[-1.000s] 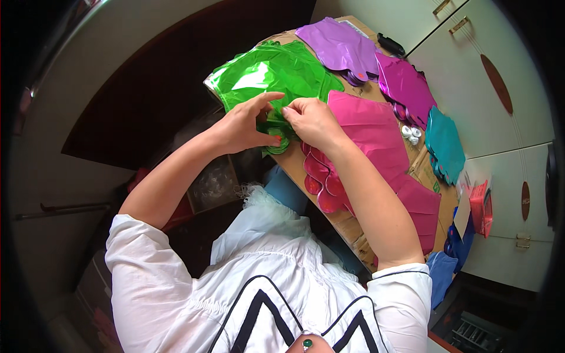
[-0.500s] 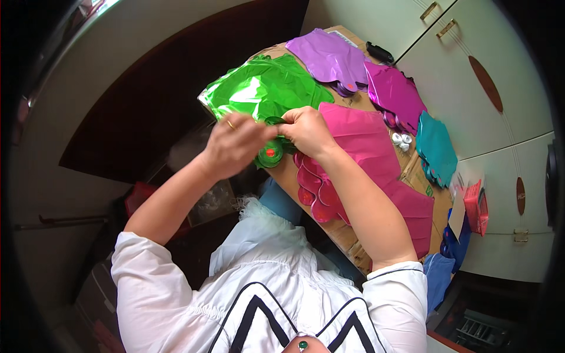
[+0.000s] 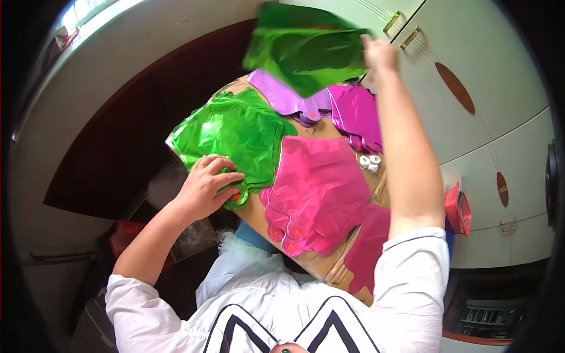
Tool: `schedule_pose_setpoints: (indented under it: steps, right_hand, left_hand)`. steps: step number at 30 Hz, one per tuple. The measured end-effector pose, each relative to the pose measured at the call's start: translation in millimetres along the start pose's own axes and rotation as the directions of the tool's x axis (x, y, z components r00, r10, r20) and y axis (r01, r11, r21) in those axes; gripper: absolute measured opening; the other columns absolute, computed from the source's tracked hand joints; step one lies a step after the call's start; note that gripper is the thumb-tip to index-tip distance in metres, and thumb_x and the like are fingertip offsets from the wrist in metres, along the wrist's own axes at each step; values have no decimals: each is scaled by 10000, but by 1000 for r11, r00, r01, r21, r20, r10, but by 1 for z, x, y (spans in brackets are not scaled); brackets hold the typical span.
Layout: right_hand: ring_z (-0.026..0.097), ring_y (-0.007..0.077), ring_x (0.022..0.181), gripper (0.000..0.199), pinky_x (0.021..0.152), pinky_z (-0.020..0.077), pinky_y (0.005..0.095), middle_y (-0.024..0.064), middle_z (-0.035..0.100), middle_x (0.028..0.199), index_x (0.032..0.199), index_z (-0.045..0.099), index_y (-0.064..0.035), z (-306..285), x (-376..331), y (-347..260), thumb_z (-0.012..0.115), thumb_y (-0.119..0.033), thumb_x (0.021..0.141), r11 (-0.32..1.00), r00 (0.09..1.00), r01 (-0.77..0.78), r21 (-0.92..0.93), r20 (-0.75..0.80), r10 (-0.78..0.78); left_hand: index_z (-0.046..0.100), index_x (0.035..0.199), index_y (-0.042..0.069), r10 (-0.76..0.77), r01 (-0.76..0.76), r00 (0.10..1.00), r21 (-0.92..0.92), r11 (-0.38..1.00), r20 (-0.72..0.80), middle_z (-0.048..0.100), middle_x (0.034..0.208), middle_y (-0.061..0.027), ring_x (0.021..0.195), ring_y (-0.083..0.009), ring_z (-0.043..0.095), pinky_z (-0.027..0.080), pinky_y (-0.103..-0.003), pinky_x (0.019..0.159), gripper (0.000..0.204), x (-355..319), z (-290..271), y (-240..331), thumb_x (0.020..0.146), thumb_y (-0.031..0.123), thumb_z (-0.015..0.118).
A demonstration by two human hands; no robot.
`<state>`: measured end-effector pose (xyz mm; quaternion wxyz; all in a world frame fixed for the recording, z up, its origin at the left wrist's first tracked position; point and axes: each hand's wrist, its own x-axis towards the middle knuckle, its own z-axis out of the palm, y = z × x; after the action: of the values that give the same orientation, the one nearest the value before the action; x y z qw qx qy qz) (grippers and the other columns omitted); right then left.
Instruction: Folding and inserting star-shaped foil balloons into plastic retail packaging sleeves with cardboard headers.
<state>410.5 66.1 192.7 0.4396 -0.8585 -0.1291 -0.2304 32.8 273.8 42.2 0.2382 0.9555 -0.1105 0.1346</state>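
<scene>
High at the far side, my right hand [image 3: 381,56] grips one corner of a flat, uninflated green foil balloon [image 3: 306,50]. The balloon hangs in the air, blurred by motion, above the lilac pile. My left hand [image 3: 210,185] lies on the near edge of a stack of shiny green foil balloons [image 3: 235,126], its fingers apart and bent. A small red-orange spot shows beside its fingertips, on a rounded green tab. Right of that stack lies a pile of pink foil balloons [image 3: 323,182] with scalloped edges.
Farther back are lilac [image 3: 294,100] and magenta foil piles [image 3: 359,115]. White rolls [image 3: 369,162] stand near the magenta pile. Darker pink foil [image 3: 371,244] lies at the right, on the cardboard-covered table [image 3: 256,217]. Pale cabinets [image 3: 488,100] and a red basket [image 3: 458,209] border the right side.
My right hand has swung up and away, lifting a green foil balloon off the stack. My left hand has come down onto the stack's near edge. The view has shifted.
</scene>
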Motion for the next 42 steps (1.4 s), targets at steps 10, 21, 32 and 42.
schedule_pose_setpoints:
  steps: [10,21,32,42]
  right_hand:
    - [650,150,962,291,842,532,282,81,712,1044,1082,712,-56,12,-38,33,555,72,873,711,650,528,463,318,-690]
    - [701,175,828,159,759,544,293,134,728,922,999,713,-18,47,-96,109,644,-71,866,910,679,148,388,629,-379]
    - [572,113,622,157,607,476,320,123,644,684,878,678,-1,46,-95,120,626,-149,890,941,663,42,337,695,-278]
    - [422,62,585,234,542,396,305,16,489,563,742,600,4,41,-92,119,623,-166,901,962,627,10,272,748,-218]
  left_hand:
    - [667,1083,85,449,-450,890,7,893,-81,609,1089,-86,1008,-276,580,483,-398,869,298,168,23,-11,789,113,700]
    - [684,1037,56,553,-552,833,40,833,-12,629,1088,-82,990,-266,588,500,-370,883,235,246,86,-52,809,96,647]
    - [672,989,17,555,-553,831,77,830,-14,620,932,-82,923,-275,608,518,-370,798,275,249,82,-49,718,59,644]
    - [706,887,2,114,-77,989,-347,935,90,668,851,-124,805,-264,644,518,-357,756,150,268,77,-51,803,126,699]
